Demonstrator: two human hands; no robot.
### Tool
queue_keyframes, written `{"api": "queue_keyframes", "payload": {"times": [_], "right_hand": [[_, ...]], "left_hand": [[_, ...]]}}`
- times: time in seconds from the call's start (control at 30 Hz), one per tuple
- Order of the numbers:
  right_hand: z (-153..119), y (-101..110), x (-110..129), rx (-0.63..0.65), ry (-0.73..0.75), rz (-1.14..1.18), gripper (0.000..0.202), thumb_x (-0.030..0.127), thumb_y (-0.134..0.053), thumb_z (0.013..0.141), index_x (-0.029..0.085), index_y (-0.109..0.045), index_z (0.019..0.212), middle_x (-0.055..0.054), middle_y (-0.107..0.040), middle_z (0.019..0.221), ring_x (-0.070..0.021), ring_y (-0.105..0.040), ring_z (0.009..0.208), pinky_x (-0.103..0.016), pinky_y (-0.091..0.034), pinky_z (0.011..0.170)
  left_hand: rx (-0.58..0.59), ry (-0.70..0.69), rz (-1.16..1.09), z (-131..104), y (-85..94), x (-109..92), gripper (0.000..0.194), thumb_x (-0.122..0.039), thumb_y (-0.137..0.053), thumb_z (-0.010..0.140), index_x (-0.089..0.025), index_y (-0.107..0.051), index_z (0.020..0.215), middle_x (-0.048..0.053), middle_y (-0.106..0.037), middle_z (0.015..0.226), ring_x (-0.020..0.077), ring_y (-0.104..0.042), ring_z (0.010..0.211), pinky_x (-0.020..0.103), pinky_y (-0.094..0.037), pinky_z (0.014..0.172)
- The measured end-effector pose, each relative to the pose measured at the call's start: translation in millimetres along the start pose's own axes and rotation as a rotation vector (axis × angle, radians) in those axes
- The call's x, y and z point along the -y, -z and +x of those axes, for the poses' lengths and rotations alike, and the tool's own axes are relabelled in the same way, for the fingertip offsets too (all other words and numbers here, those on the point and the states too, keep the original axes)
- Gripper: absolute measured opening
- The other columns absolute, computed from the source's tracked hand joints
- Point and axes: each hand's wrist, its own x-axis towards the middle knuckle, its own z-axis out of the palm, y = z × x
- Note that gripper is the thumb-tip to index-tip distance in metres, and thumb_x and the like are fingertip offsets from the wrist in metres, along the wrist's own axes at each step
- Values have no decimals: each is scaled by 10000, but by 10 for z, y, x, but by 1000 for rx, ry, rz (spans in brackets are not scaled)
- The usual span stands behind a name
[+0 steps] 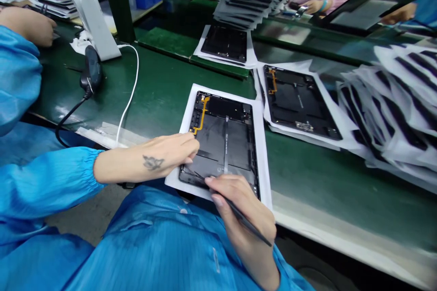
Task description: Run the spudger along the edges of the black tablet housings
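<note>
Right hand (246,193) grips tweezers (251,225) over the near end of a tablet (215,141) as the left hand (179,148), its hold unclear, bends at the left edge; the tablet lies on paper (265,163) atop the tabletop (307,173), beside another tablet (307,104)

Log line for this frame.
right hand: holding tweezers | left hand: at tablet housing's left edge | tablet housing: on white sheet

We wear bright blue smock (153,245), finely lined, pale button (183,211) at front. Our left sleeve (48,182) loose, gathered at cuff (97,168); dark tattoo (153,163) on left forearm (124,163). Our right sleeve (290,273) same blue.
</note>
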Motion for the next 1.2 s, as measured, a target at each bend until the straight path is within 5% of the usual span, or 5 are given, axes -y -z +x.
{"api": "queue_keyframes", "payload": {"times": [0.13, 0.43, 0.83, 1.0, 1.2], "right_hand": [[34, -73, 21, 41, 143, -108, 234, 60, -585, 938, 162, -672, 1129, -64, -733, 944, -190, -668, 909, -362, -584, 855], [-119, -274, -150, -62, 328, -386, 451, 2, -674, 862, 99, -649, 1302, -93, -750, 911, -221, -682, 902, -423, -618, 915], [-130, -248, -126, -97, 300, -335, 426, 21, -636, 890, 124, -655, 1303, -76, -744, 901, -216, -688, 912, -420, -637, 911], [-153, -236, -122, -19, 356, -381, 310, 77, -629, 919, 118, -687, 1221, -57, -729, 814, -208, -654, 848, -481, -625, 934], [-204, -265, -160, -119, 303, -463, 473, 21, -646, 887, 160, -637, 1339, -64, -726, 865, -222, -667, 889, -448, -621, 902]], "left_hand": [[20, 67, -122, 46, -2, 58, 177, -271, -412, 1066, -213, -439, 901, -5, -495, 849, 140, -471, 726, 260, -394, 678], [78, 58, -44, 5, 37, -84, 134, -265, -422, 1060, -200, -507, 980, 31, -508, 976, 159, -489, 807, 284, -400, 713], [115, -22, -68, 89, 128, 114, 132, -168, -428, 1030, -201, -555, 1024, 55, -579, 1028, 176, -567, 887, 291, -439, 770], [172, -14, -14, 110, 195, 20, 141, -155, -456, 1021, -187, -594, 1008, 50, -573, 1025, 165, -564, 848, 278, -435, 744], [171, -39, -17, 123, 185, 28, 143, -170, -463, 1021, -193, -603, 1003, 42, -573, 1008, 161, -561, 829, 277, -432, 730]]}}
